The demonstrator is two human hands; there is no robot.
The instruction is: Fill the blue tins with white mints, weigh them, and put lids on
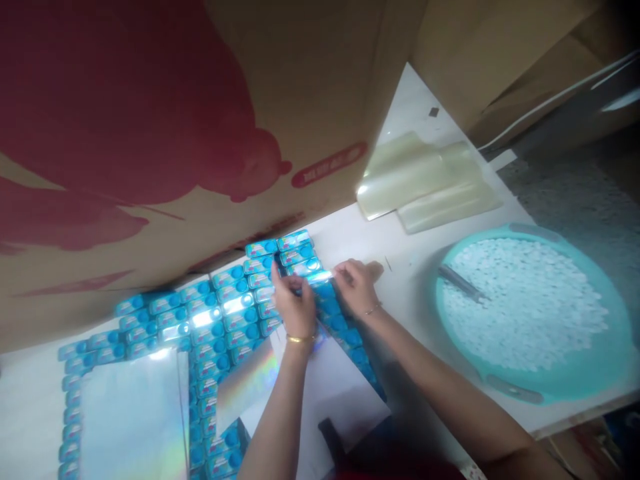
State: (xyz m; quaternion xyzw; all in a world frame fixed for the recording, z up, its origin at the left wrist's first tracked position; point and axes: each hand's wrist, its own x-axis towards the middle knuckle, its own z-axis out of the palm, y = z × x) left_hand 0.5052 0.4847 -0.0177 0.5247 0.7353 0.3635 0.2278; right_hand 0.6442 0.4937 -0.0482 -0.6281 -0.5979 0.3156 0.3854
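Note:
My left hand (293, 303) and my right hand (356, 285) meet over a layout of several small blue packets (225, 313) spread on the white table (410, 107). Together they pinch a shiny strip (320, 275) stretched between them, just above one row of packets. Both hands have curled fingers; the left index points up. A gold bracelet shows on each wrist. Holographic foil sheets (135, 413) lie over the nearer packets at the lower left.
A large brown carton (165, 133) with red print looms over the back left. A turquoise basin (535, 313) holds small white pieces and a grey tool (460, 283). Clear plastic sleeves (425, 180) lie at the back. The table's edge runs along the right.

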